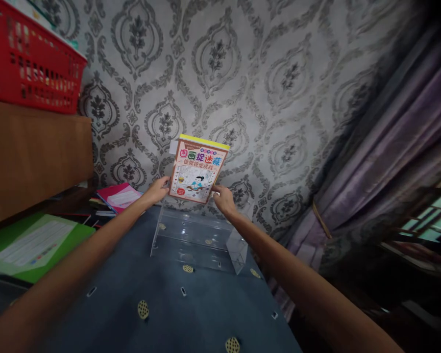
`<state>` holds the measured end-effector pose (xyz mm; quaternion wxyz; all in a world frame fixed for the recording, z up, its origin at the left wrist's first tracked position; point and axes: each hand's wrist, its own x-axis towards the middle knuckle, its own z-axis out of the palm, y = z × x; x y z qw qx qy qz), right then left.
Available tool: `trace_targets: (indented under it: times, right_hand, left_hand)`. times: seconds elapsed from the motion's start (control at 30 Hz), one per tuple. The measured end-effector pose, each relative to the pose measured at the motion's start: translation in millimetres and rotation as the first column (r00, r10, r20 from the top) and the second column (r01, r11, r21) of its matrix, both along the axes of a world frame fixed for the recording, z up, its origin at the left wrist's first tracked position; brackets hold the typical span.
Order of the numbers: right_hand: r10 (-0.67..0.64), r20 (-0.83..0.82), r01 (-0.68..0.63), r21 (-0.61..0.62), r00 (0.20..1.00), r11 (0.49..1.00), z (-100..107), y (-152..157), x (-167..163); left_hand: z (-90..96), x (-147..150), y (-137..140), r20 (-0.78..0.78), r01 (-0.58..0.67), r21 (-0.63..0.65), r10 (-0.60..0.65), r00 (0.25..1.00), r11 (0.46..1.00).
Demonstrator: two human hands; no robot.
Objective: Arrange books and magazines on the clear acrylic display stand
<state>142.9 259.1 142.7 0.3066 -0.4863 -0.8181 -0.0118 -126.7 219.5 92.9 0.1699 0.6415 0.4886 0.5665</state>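
Note:
A book [196, 171] with a brown-bordered cover, colourful Chinese lettering and a yellow top edge leans back slightly at the rear of a clear acrylic tiered rack [194, 238]. My left hand [159, 190] grips the book's left edge, fingers partly hidden behind it. At the lower right edge, my right hand [223, 198] is closed on the same book. The rack's lower tiers show bare in front. Whether the book's bottom rests on the rack, I cannot tell.
The rack stands on a dark blue patterned tabletop [161, 294]. To the left are a green folder [59, 245], a pink booklet [119, 196] and a wooden cabinet [36, 157] bearing a red basket [33, 63]. A patterned wall rises behind; a purple curtain [371, 162] hangs right.

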Motion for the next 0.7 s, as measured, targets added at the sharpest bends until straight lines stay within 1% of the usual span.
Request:
trace_targets:
  times: [0.1, 0.17, 0.23, 0.27, 0.3, 0.33, 0.37, 0.43, 0.47, 0.53, 0.6, 0.67, 0.7]
  right_hand:
    - [0.028, -0.017, -0.027, 0.024, 0.999, 0.999, -2.2, 2.7, 1.0]
    - [0.030, -0.031, -0.029, 0.041, 0.999, 0.999, -6.3, 1.7, 3.9]
    - [0.050, -0.065, -0.044, 0.090, 0.997, 0.995, -16.2, -4.4, 9.8]
    - [0.076, -0.092, -0.064, 0.129, 0.993, 0.990, -24.4, -9.9, 13.5]
    - [0.130, -0.133, -0.103, 0.189, 0.983, 0.977, -35.4, -17.3, 17.4]
    - [0.197, -0.179, -0.148, 0.254, 0.964, 0.956, -49.2, -26.6, 21.1]
    - [0.252, -0.201, -0.191, 0.281, 0.947, 0.941, -65.9, -37.6, 24.1]
    - [0.352, -0.231, -0.294, 0.250, 0.907, 0.922, -106.5, -63.9, 26.6]
    - [0.394, -0.258, -0.348, 0.208, 0.882, 0.914, -129.4, -78.4, 25.6]
    - [0.450, -0.305, -0.454, 0.063, 0.839, 0.889, -176.2, -107.8, 19.1]
    - [0.435, -0.371, -0.492, -0.069, 0.820, 0.868, -218.3, -134.5, 8.0]
    - [0.410, -0.424, -0.507, -0.142, 0.807, 0.850, -249.2, -155.8, -3.9]
    - [0.413, -0.443, -0.525, -0.166, 0.796, 0.835, -259.6, -164.0, -8.9]
  left_hand:
    - [-3.3, -0.9, -4.4, 0.042, -0.003, -0.032, 0.005, 0.999, 0.999]
    - [-10.8, -1.9, -10.0, 0.070, -0.017, -0.049, 0.021, 0.997, 0.999]
    - [-25.3, -2.1, -20.3, 0.097, -0.038, -0.070, 0.045, 0.994, 0.997]
    - [-35.3, -1.5, -27.7, 0.108, -0.049, -0.082, 0.058, 0.992, 0.995]
    - [-46.9, -0.2, -36.5, 0.117, -0.059, -0.094, 0.070, 0.991, 0.994]
    - [-59.8, 1.6, -46.7, 0.123, -0.070, -0.106, 0.083, 0.989, 0.992]
    - [-73.6, 3.9, -58.0, 0.128, -0.080, -0.118, 0.095, 0.987, 0.990]
    - [-102.1, 9.4, -82.1, 0.133, -0.106, -0.145, 0.126, 0.983, 0.984]
    - [-116.3, 12.0, -94.1, 0.133, -0.122, -0.161, 0.144, 0.981, 0.979]
    - [-143.5, 15.9, -115.7, 0.130, -0.156, -0.191, 0.182, 0.975, 0.969]
    - [-168.1, 17.3, -132.2, 0.107, -0.203, -0.225, 0.231, 0.967, 0.953]
    - [-188.3, 16.7, -142.9, 0.070, -0.251, -0.262, 0.277, 0.958, 0.932]
    - [-196.1, 15.9, -146.3, 0.062, -0.269, -0.274, 0.296, 0.953, 0.923]
